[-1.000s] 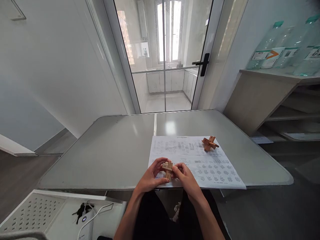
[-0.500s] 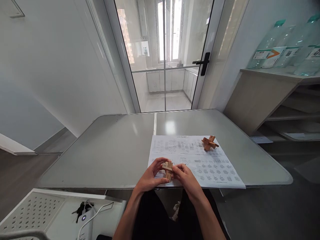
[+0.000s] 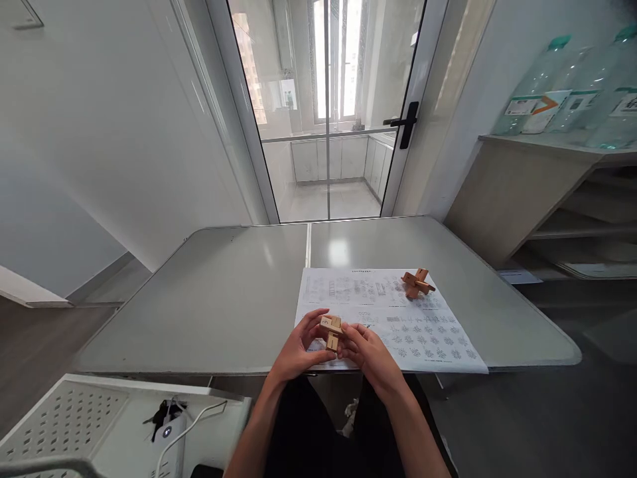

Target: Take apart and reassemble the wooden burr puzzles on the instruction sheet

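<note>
grey worktop (image 3: pixel 223 299) stands before a glazed door (image 3: pixel 328 137). a printed sheet (image 3: pixel 388 304), bearing rows of small diagrams, lies at its near edge, right of the centre seam. a reddish-brown wooden assembly (image 3: pixel 418 284) rests on the sheet's far right part; its crossed bars are joined and neither hand touches it.

the pale wooden block cluster (image 3: pixel 331 324) is held above the near edge of the sheet, between both hands. left hand (image 3: pixel 293 348): curved, fingers above and thumb below, gripping the cluster's left side. right hand (image 3: pixel 371 355): thumb and fingertips together, pinching the cluster's right side.

status: at least two pale blocks are in contact, one crossing above the other. whether they are locked, or further pieces remain, cannot be told; fingers cover part of the cluster.

change from the earlier frame: the cluster is slightly raised and tipped, its lower block showing a squarer end face. the reddish-brown assembly has stayed in place.
</note>
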### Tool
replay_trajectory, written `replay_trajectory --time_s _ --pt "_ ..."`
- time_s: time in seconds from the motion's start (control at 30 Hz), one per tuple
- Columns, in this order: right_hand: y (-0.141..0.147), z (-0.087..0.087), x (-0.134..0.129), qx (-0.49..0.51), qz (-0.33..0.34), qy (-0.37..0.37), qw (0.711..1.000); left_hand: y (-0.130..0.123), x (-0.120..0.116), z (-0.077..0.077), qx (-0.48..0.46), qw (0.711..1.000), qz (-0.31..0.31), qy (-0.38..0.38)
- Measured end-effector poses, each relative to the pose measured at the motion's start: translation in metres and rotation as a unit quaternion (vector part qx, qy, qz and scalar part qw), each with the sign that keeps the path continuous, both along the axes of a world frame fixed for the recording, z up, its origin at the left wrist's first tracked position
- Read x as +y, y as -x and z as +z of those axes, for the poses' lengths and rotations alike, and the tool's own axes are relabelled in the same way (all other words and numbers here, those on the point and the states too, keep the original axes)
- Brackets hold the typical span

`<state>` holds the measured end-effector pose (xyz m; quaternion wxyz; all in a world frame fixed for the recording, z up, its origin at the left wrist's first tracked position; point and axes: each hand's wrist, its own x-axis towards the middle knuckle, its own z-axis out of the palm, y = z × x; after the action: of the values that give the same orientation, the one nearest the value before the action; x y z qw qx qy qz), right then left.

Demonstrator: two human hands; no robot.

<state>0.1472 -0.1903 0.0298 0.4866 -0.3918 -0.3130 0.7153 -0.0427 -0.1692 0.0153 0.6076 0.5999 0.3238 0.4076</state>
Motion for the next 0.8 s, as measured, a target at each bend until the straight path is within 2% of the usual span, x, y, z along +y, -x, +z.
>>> replay_trajectory --time_s 0.07,0.17,0.23,0.3,0.47,0.6,0.8 --pt "-0.001 -0.002 0.002 -0.026 0.001 -0.014 1.0 -0.001 0.001 -0.001 -0.006 1.0 0.012 0.001" --pt "-0.006 -0.01 0.006 -0.111 -0.066 -0.059 0.99 -0.002 0.003 -0.004 -0.016 0.999 0.042 0.014" --pt "-0.013 -0.016 0.009 -0.184 -0.124 -0.096 0.97 -0.002 0.003 -0.004 -0.017 0.997 0.067 0.025" --pt "-0.021 -0.021 0.01 -0.257 -0.153 -0.117 0.947 -0.002 0.004 -0.005 -0.018 0.995 0.086 0.036" --pt "-0.03 -0.026 0.009 -0.379 -0.134 -0.163 0.901 -0.003 0.006 -0.007 -0.04 0.992 0.098 0.071" --pt "-0.022 -0.028 0.007 -0.417 -0.1 -0.221 0.876 -0.003 0.007 -0.007 -0.043 0.991 0.106 0.073" --pt "-0.009 -0.032 0.004 -0.46 -0.082 -0.236 0.852 -0.002 0.006 -0.007 -0.045 0.992 0.095 0.066"
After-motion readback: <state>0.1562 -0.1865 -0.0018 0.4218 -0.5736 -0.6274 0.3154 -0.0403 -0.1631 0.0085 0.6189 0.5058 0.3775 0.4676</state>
